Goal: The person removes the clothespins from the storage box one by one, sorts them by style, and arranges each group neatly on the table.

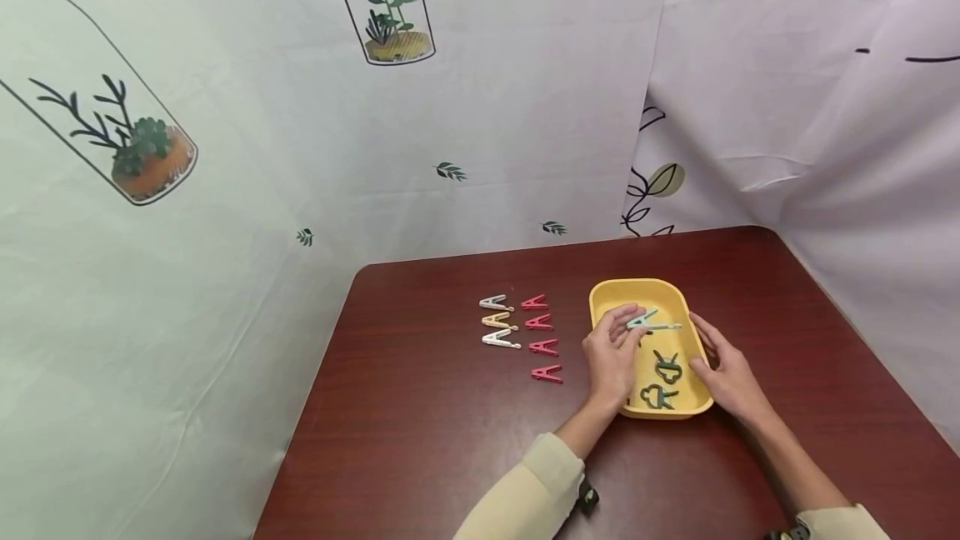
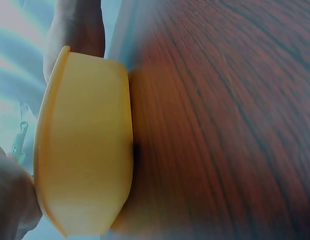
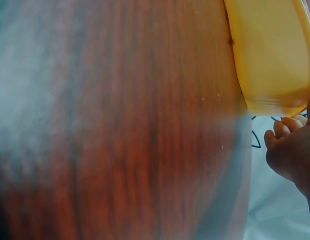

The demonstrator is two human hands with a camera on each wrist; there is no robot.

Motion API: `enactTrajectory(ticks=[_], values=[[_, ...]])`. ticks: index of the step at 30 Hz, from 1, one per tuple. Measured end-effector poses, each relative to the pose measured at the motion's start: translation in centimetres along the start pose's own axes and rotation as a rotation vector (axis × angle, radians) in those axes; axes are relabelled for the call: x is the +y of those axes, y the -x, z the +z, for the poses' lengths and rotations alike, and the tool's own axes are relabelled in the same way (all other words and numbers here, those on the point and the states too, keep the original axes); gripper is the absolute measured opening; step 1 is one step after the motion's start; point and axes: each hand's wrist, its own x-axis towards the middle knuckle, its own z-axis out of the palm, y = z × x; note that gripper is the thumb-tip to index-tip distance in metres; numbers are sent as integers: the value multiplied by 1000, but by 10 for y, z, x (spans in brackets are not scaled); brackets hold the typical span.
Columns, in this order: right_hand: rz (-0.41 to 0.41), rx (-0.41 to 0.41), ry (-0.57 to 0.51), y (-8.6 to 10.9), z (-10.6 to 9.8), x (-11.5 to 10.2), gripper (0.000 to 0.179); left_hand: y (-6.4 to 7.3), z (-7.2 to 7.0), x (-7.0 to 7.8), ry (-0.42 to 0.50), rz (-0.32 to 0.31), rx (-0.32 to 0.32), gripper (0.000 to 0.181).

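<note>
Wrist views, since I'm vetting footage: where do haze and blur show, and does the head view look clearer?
Left wrist: the tabletop blurs beside the yellow tray; right wrist: pale haze washes over the tabletop's left side; head: clearer, the red clips looking distinct.

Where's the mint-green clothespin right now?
In the head view, right of centre: the mint-green clothespin is pinched in the left hand, over the yellow tray, with the right hand to its right.

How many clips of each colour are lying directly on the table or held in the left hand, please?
Red clips: 4
Whitish clips: 2
Yellow clip: 1
Mint clip, in the left hand: 1
Total: 8
</note>
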Motion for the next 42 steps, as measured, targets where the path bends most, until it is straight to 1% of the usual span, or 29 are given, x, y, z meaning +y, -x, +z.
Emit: enactTrajectory(ticks=[3,6,9,13,17,20,23,28,31,35,39,42], values=[[-2,-2,-1,0,0,0,74,-2,-5,0,87,19,7,26],[1,-3,0,0,0,-1,73,-3,-13,0,121,49,16,26],[3,-6,0,1,0,-2,73,-5,-21,0,109,61,17,24],[-1,-5,4,1,0,-2,73,-8,-34,4,71,48,9,22],[-2,-5,10,1,0,-3,72,-11,-49,6,55,63,4,23],[-2,-7,3,1,1,-3,72,-14,-65,5,58,97,-16,25],[-1,-6,1,2,2,-3,72,-16,-84,5,50,117,-32,27],[2,-5,6,2,1,-3,71,-20,-117,7,11,113,-46,27],[3,-4,10,2,1,-4,71,-22,-134,7,-5,123,-53,27],[-2,-2,14,1,0,-4,71,-25,-154,7,-31,135,-47,27],[-10,3,0,1,0,-2,71,-27,-170,7,-51,122,-39,28],[-13,3,-4,1,1,-2,71,-28,-180,7,-48,107,-39,28]])
